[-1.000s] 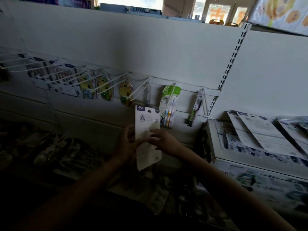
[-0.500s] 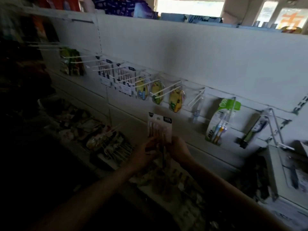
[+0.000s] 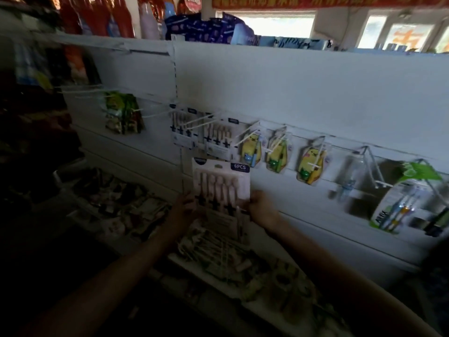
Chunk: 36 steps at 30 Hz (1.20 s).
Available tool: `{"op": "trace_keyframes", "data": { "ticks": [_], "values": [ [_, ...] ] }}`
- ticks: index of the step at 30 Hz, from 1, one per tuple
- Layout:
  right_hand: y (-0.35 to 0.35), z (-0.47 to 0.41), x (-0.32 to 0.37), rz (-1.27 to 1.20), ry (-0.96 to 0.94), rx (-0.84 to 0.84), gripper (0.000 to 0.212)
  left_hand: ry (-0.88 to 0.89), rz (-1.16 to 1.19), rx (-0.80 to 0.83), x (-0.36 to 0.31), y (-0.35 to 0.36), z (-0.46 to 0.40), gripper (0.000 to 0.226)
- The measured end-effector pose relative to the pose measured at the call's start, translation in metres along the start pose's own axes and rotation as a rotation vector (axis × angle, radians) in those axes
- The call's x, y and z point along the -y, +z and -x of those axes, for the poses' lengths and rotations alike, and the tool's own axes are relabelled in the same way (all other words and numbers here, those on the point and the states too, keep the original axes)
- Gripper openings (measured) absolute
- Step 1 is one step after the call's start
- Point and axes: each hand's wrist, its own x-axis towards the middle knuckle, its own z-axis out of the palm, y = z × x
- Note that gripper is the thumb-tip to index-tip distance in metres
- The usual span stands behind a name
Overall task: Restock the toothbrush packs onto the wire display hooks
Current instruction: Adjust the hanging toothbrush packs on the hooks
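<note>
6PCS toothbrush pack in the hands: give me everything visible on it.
The flat white card-backed 6PCS toothbrush pack has a clear blister over a row of pale brushes with dark handle parts and a dark blue "6PCS" corner tab. It is upright, facing the camera, below the hooks holding matching packs and not hung. The left hand and right hand pinch its lower edges.

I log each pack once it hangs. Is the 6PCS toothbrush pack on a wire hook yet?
Not yet. The white 6PCS toothbrush pack sits upright below the hooks, held by the left hand and right hand.
</note>
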Motion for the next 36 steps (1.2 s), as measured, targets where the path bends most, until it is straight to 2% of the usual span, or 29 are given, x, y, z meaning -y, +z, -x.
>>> {"op": "trace_keyframes", "data": {
  "ticks": [1, 3, 4, 6, 8, 10, 11, 15, 17, 19, 21, 26, 32, 36],
  "values": [
    [0.014, -0.005, 0.014, -0.034, 0.003, -0.01, 0.017, 0.032, 0.008, 0.014, -0.004, -0.017, -0.008, 0.044],
    [0.035, -0.019, 0.038, -0.053, -0.006, -0.02, 0.017, 0.047, 0.001, 0.032, -0.01, -0.049, -0.021, 0.012],
    [0.043, -0.026, 0.049, -0.06, -0.009, -0.027, 0.02, 0.054, 0.007, 0.043, -0.011, -0.064, -0.028, 0.004],
    [0.057, -0.04, 0.068, -0.087, -0.041, -0.041, 0.024, 0.054, 0.074, 0.069, -0.006, -0.095, -0.046, 0.018],
    [0.067, -0.054, 0.085, -0.107, -0.064, -0.053, 0.022, 0.066, 0.119, 0.104, -0.006, -0.119, -0.06, 0.049],
    [0.078, -0.07, 0.096, -0.132, -0.068, -0.051, 0.017, 0.029, 0.136, 0.147, -0.001, -0.138, -0.077, 0.062],
    [0.085, -0.079, 0.098, -0.14, -0.074, -0.05, 0.015, 0.012, 0.138, 0.118, -0.001, -0.145, -0.084, 0.058],
    [0.11, -0.123, 0.103, -0.148, -0.059, -0.043, 0.018, 0.059, 0.062, 0.079, 0.005, -0.172, -0.111, 0.016],
    [0.123, -0.147, 0.106, -0.154, -0.066, -0.011, 0.023, 0.026, 0.031, 0.021, 0.016, -0.189, -0.128, 0.019],
    [0.137, -0.171, 0.111, -0.156, -0.065, 0.013, 0.022, -0.028, 0.007, -0.06, 0.026, -0.206, -0.148, 0.03],
    [0.152, -0.193, 0.117, -0.164, -0.077, 0.023, 0.02, -0.058, -0.042, -0.104, 0.034, -0.225, -0.169, 0.032],
    [0.189, -0.234, 0.132, -0.181, -0.06, 0.02, 0.013, -0.056, -0.209, -0.105, 0.056, -0.271, -0.206, 0.027],
    [0.224, -0.276, 0.139, -0.243, -0.004, 0.009, 0.014, -0.06, -0.11, -0.123, 0.067, -0.305, -0.229, 0.021],
    [0.241, -0.294, 0.146, -0.268, 0.049, -0.073, 0.01, -0.051, -0.051, -0.121, 0.069, -0.326, -0.251, 0.021]
  ]
}}
